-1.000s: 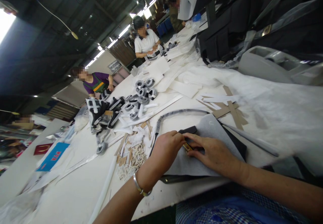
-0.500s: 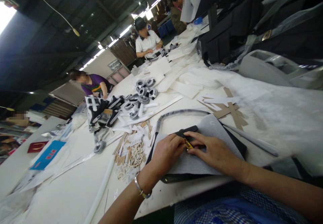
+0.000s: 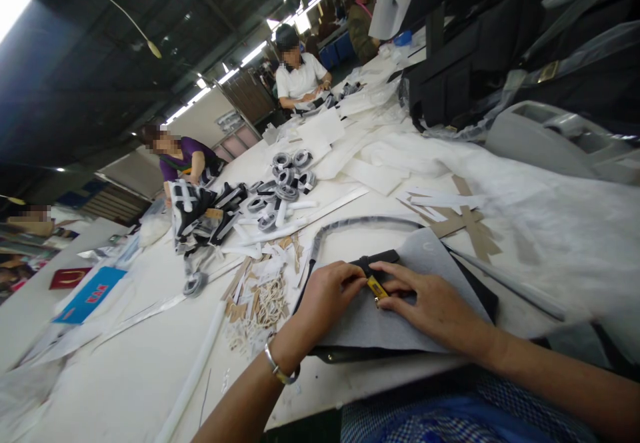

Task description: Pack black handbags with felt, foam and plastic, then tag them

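A black bag (image 3: 350,355) lies in front of me, with a pale grey tissue sheet (image 3: 434,263) over it. Across its upper part runs a short black strap (image 3: 384,256), and a gold metal clasp (image 3: 377,288) shows just below that strap. My right hand (image 3: 433,306) is closed on the clasp, thumb low and fingers above. The fingers of my left hand (image 3: 327,303) are pinched together at the clasp's upper left corner; what is between the tips is hidden. Behind the hands, the bag's plastic-wrapped handle (image 3: 345,224) arches over the table.
Scraps of string and card (image 3: 270,303) lie left of the bag. Farther off are wrapped rolls (image 3: 287,176) and black-and-white pieces (image 3: 193,206). Brown card strips (image 3: 473,230) and black bags (image 3: 465,70) are on the right. Several co-workers, one in white (image 3: 303,76), are along the table.
My left fingers have drawn back slightly from the clasp, so more of its gold face shows. My right hand keeps its hold. The whole view has shifted a little.
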`<state>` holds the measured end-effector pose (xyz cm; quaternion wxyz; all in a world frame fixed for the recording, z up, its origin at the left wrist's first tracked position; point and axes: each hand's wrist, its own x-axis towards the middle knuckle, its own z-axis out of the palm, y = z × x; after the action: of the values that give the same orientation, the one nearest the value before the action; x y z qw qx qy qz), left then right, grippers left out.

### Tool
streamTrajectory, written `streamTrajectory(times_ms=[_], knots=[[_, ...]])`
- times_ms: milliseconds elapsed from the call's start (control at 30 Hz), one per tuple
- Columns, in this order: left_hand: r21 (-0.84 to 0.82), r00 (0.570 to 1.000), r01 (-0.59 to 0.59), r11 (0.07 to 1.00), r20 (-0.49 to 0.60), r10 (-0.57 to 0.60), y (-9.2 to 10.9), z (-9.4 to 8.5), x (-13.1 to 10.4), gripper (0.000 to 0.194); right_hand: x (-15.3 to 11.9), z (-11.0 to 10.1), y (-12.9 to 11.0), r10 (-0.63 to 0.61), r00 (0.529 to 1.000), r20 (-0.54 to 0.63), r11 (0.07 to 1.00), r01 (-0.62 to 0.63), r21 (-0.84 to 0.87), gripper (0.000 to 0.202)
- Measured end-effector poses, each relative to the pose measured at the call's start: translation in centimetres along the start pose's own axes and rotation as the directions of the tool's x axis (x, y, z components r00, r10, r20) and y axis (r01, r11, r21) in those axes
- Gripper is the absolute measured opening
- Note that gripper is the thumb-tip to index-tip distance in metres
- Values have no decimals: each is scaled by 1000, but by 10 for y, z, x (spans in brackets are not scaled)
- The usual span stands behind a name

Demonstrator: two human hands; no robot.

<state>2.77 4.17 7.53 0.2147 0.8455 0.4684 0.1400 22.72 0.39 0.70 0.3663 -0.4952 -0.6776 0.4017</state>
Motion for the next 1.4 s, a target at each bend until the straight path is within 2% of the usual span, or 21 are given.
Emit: streamTrajectory(times_ms=[200, 533, 633, 733, 833, 967, 1167, 1300, 1400], knots=[[21, 999, -15, 1000, 41, 14, 4, -1, 2, 9, -1, 0, 2, 12, 1000, -1, 1000, -12, 25, 53], [12, 1000, -23, 1000, 0, 23, 5, 10, -8, 10, 1, 0, 3, 14, 1000, -6, 999, -14, 38, 48], [-26, 999, -25, 999, -25, 25, 3, 8, -10, 9, 4, -4, -1, 32, 998, 50, 994, -37, 106, 52], [-98, 996, -58, 994, -67, 52, 1, 7, -12, 15, 5, -8, -1, -17, 994, 111, 977, -7, 215, 56], [-156, 991, -103, 982, -100, 89, 0, 7, -13, 24, 6, -9, -1, -32, 994, 103, 968, 5, 250, 50], [-157, 986, -126, 980, -126, 106, -1, 9, -14, 30, 10, -11, -6, -12, 997, 72, 971, -6, 240, 42], [-220, 973, -160, 962, -201, 116, -3, 11, -14, 24, 22, -18, -20, -55, 997, 63, 992, 47, 115, 34], [-304, 962, -169, 938, -260, 89, -4, 10, -13, 22, 27, -20, -25, -100, 993, 61, 994, 97, 60, 28], [-305, 960, -134, 943, -277, 47, -5, 10, -13, 16, 28, -19, -26, -150, 988, 39, 989, 149, 18, 25]])
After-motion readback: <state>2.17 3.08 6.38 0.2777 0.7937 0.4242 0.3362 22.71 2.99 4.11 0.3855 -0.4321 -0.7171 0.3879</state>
